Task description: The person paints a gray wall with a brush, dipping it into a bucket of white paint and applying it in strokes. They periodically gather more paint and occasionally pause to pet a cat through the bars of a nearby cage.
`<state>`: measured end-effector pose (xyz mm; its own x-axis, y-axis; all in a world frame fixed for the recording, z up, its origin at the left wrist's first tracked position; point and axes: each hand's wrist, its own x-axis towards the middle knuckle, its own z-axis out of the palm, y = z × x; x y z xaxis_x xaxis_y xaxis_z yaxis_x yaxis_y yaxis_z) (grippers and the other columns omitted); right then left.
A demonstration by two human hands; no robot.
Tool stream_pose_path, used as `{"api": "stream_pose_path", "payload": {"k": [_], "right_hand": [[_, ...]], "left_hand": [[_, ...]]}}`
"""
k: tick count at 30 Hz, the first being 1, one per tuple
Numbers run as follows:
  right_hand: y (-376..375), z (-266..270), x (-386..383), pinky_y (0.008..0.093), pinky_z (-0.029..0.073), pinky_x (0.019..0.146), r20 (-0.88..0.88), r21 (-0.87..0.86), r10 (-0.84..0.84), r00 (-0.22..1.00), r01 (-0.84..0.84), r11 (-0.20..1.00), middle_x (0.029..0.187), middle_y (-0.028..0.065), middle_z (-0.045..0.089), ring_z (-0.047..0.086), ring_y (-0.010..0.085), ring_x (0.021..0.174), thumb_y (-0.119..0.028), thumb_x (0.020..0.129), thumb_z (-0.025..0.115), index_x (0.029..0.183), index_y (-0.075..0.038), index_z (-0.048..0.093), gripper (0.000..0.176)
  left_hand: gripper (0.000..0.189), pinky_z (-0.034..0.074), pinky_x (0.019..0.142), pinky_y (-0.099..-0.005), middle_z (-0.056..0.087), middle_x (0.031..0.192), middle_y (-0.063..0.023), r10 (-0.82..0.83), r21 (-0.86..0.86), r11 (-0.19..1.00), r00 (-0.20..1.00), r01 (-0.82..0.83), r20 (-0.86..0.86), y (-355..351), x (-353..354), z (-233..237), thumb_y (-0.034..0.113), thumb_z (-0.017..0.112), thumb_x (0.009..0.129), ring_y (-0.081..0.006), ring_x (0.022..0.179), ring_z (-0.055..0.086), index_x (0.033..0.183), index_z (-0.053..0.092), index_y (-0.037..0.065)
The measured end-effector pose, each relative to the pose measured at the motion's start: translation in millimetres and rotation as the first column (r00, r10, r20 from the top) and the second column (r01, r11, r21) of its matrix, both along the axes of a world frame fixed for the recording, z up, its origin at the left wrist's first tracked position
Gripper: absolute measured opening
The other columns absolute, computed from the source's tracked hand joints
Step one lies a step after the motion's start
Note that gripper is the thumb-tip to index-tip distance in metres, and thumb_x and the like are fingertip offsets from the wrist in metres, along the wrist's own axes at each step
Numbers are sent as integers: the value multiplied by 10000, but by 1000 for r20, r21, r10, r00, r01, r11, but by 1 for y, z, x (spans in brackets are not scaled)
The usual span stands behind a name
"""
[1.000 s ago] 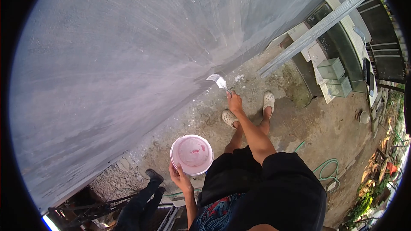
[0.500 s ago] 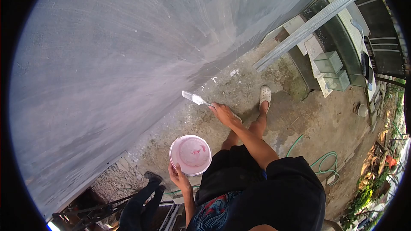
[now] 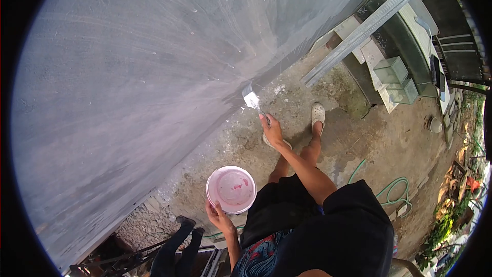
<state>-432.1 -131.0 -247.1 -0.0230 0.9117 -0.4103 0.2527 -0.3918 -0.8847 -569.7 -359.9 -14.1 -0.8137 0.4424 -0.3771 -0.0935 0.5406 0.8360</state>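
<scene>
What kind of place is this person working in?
Probably an outdoor yard beside a building: a grey plastered wall, rough concrete ground, a green hose. The right hand holds a scraper to the wall; the left hand holds a pink bucket.

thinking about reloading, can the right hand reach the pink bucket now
Probably yes: the left hand holds the bucket open-topped, and nothing stands between it and the right hand with its scraper.
</scene>
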Motion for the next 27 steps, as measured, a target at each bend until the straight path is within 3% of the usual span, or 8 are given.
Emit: {"api": "stream_pose_path", "payload": {"k": [5,10,12,14,16,18,22,27], "right_hand": [[-23,121,20,362,452,593,-90,226,115,989,-92,970,758,220,624,575,292,628,-293,982,584,1076,24,623,333],[6,11,24,387,449,566,105,32,15,994,-18,999,701,231,605,578,351,580,-286,979,580,986,47,610,335],[10,-73,30,368,422,554,222,179,-158,962,120,977,674,220,553,476,303,543,-334,973,585,931,24,611,361],[30,-72,39,348,420,555,216,111,-121,969,99,989,654,190,538,466,260,542,-348,973,585,910,29,599,383],[37,-48,39,328,418,555,220,35,-89,971,83,996,633,160,522,456,217,542,-363,974,584,888,34,588,406],[44,7,26,305,428,569,-64,22,-58,996,60,998,641,102,538,492,139,586,-387,979,578,925,36,605,427],[5,104,29,345,412,539,-203,86,63,977,-46,995,642,153,543,469,196,539,-313,977,596,1002,22,620,337],[-2,85,29,361,424,551,-71,190,86,994,-71,979,679,197,574,504,257,544,-289,978,593,1025,29,615,323]], "left_hand": [[384,422,948,-299,621,1180,-111,-6,10,1000,1000,6,-9,2,-1,4,149,582,978,-161,1062,572,1295,517,-57],[406,400,986,-306,602,1228,-106,-43,-10,999,999,43,-22,12,1,6,201,569,986,-160,1112,556,1303,509,-46],[406,398,986,-306,601,1229,-105,-47,-4,999,998,47,-29,8,0,5,200,570,986,-160,1113,555,1304,509,-45],[406,397,986,-306,600,1230,-103,-51,-6,999,998,51,-39,7,-1,5,199,571,985,-161,1114,554,1304,509,-43],[386,419,937,-288,623,1169,-104,-22,14,1000,998,23,-55,7,-1,5,166,585,979,-147,1055,564,1295,520,-45],[382,421,935,-290,623,1167,-103,-21,19,1000,999,21,-36,5,-2,2,167,585,979,-147,1054,564,1292,522,-45],[377,428,925,-293,625,1157,-103,-28,8,1000,999,28,-30,5,0,-5,169,585,981,-151,1048,568,1285,524,-44],[390,432,920,-291,630,1149,-105,-25,8,1000,1000,25,4,19,3,-4,175,588,982,-153,1037,574,1295,515,-46]]}}
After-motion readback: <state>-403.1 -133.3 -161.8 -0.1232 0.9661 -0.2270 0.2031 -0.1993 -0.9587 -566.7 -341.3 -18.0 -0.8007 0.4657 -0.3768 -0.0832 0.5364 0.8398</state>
